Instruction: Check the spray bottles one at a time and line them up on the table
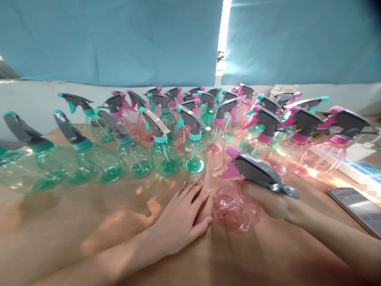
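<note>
Pink spray bottle (235,210) sits clamped in my right hand (269,200), the fingers wrapped round its neck just under the grey trigger head (258,171), whose pink nozzle points away from that hand toward the left one. I see the bottle tilted, its clear round body low against the wooden table (89,238) and hanging to the inside of the right palm. My left hand (181,216) lies flat on the table, palm down, fingers apart and stretched forward, holding nothing; its thumb is just beside the bottle's body, and I cannot tell whether the two touch. Straight beyond the left fingertips stands a green spray bottle (193,153) with a teal collar, upright, and a row of green bottles (101,163) runs off to the outside of that hand. Beyond the right hand a cluster of pink bottles (297,149) stands crowded together. To the outside of the right wrist lie a grey flat device (357,206) and, farther off, a white power strip (361,169). Blue curtains (119,39) hang behind everything.
</note>
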### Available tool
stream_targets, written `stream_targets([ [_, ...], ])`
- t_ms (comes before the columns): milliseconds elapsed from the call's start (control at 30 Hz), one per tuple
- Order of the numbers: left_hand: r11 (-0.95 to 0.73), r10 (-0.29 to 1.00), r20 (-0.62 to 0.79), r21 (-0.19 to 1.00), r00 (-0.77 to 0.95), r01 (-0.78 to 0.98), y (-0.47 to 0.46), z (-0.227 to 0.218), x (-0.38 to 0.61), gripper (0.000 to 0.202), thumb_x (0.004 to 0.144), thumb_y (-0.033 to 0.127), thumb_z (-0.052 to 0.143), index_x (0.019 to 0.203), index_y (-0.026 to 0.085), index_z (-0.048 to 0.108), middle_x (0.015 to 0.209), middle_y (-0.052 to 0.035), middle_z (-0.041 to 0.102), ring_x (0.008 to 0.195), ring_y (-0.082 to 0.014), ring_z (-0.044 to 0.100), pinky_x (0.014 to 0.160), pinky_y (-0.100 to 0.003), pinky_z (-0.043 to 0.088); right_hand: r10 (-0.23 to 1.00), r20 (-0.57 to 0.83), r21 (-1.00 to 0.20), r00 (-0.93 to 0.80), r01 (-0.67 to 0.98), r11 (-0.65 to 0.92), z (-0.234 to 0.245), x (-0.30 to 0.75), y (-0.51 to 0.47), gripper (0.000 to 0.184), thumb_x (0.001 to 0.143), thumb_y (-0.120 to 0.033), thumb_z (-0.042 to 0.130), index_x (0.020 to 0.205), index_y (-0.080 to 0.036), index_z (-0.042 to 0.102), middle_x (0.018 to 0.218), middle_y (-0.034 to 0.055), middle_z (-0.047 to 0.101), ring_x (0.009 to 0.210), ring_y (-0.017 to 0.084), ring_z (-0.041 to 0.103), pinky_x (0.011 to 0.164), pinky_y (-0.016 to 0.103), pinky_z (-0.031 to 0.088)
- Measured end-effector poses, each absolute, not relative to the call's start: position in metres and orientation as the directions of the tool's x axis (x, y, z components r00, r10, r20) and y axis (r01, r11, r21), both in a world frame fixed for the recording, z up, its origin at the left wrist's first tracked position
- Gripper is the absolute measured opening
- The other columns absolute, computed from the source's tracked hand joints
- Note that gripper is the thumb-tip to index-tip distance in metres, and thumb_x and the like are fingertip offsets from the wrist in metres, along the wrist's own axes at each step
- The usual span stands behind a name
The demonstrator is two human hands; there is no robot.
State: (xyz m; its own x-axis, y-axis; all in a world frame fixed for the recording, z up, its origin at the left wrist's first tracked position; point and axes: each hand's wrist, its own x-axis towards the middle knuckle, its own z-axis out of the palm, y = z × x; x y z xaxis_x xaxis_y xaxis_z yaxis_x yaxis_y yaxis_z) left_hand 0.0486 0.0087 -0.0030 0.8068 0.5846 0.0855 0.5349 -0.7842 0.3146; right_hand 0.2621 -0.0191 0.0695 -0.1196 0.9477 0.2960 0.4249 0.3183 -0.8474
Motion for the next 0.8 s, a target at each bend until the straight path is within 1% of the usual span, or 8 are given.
stream_targets([
  [100,-0.786,0.583,0.094,0.317,0.807,0.531,0.008,-0.005,0.047,0.054,0.097,0.039,0.053,0.145,0.019,0.039,0.15,-0.0126,0.043,0.141,-0.0304,0.034,0.114,-0.05,0.028,0.937,0.315,-0.875,-0.148,0.337,0.347,0.067,0.263,-0.018,0.021,0.066,-0.012,0.045,0.061,-0.024,0.03,0.055,-0.0064,0.029,0.046,0.01,0.027,0.042,0.026,0.023],
  [200,-0.787,0.583,0.096,0.314,0.807,0.531,0.008,-0.006,0.046,0.053,0.097,0.04,0.052,0.145,0.02,0.038,0.15,-0.0122,0.043,0.14,-0.0301,0.035,0.114,-0.05,0.028,0.948,0.283,-0.899,-0.146,0.305,0.315,0.062,0.265,-0.019,0.019,0.069,-0.012,0.046,0.061,-0.024,0.033,0.056,-0.0065,0.032,0.047,0.01,0.029,0.042,0.025,0.024],
  [300,-0.79,0.581,0.094,0.303,0.808,0.533,0.008,-0.006,0.046,0.054,0.097,0.04,0.053,0.145,0.019,0.039,0.149,-0.0128,0.043,0.14,-0.0303,0.035,0.114,-0.049,0.028,0.954,0.262,-0.904,-0.146,0.309,0.295,0.061,0.266,-0.019,0.018,0.069,-0.012,0.047,0.059,-0.024,0.037,0.057,-0.0059,0.037,0.048,0.01,0.032,0.042,0.024,0.027],
  [500,-0.796,0.574,0.107,0.305,0.812,0.523,0.009,-0.007,0.047,0.051,0.098,0.041,0.052,0.143,0.02,0.04,0.15,-0.0122,0.043,0.14,-0.0303,0.035,0.114,-0.049,0.028,0.95,0.279,-0.891,-0.137,0.332,0.31,0.061,0.267,-0.021,0.023,0.071,-0.013,0.049,0.056,-0.023,0.034,0.056,-0.0054,0.035,0.046,0.01,0.031,0.042,0.025,0.029],
  [700,-0.791,0.579,0.113,0.315,0.807,0.524,0.009,-0.009,0.046,0.052,0.098,0.042,0.051,0.144,0.022,0.039,0.151,-0.0111,0.042,0.14,-0.0301,0.035,0.114,-0.05,0.028,0.966,0.244,-0.898,-0.091,0.354,0.26,0.057,0.268,-0.02,0.022,0.07,-0.016,0.05,0.057,-0.024,0.033,0.054,-0.0049,0.03,0.046,0.01,0.028,0.038,0.024,0.023],
  [800,-0.789,0.581,0.108,0.316,0.807,0.526,0.009,-0.009,0.046,0.052,0.098,0.042,0.051,0.144,0.021,0.039,0.15,-0.0114,0.043,0.14,-0.0302,0.035,0.114,-0.049,0.029,0.966,0.242,-0.902,-0.095,0.345,0.26,0.059,0.266,-0.02,0.022,0.069,-0.015,0.049,0.057,-0.024,0.033,0.053,-0.005,0.031,0.045,0.01,0.029,0.038,0.024,0.023],
])
